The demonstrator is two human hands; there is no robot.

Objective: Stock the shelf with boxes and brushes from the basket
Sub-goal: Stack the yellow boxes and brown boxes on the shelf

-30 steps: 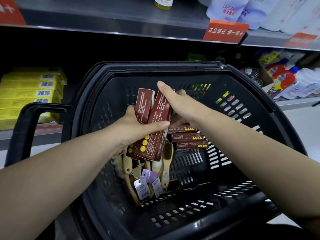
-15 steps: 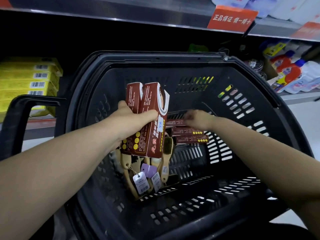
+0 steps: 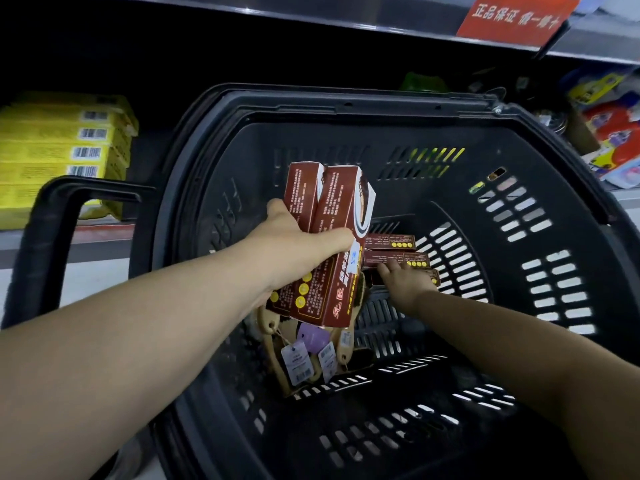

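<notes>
The left hand point(image 3: 298, 252) is up over the basket point(image 3: 346, 110). Its fingers point(image 3: 332, 237) are curled tight round two boxes point(image 3: 337, 209). The boxes are brown. They stand side by side, almost upright, tipped a bit to the right. The thumb goes across the front of the nearer box. Both have yellow dots low down and white writing. The nearer one has a small white sticker by the thumb.

The right hand point(image 3: 408, 284) is down inside the basket, lower than the left. It reaches to a pile point(image 3: 394, 241) of three more brown boxes that lie flat, one on top of the other. The fingers touch the lower boxes of the pile. I cannot tell if they have hold of one, as the back of the hand hides them.

Under the two boxes, deep in the basket, lie some wood brushes point(image 3: 270, 322) with paper tags point(image 3: 294, 362) tied on. One tag is purple and the rest are white. The brushes are just beside the pile, to its left.

The basket is black with slots in its walls. A black handle point(image 3: 59, 202) sticks up on the left. Behind it is a dark shelf point(image 3: 104, 235). Yellow boxes point(image 3: 59, 150) are stacked on it at the left. Bright packs point(image 3: 609, 126) sit at the right. A red sign point(image 3: 516, 15) hangs from the top shelf point(image 3: 311, 19).
</notes>
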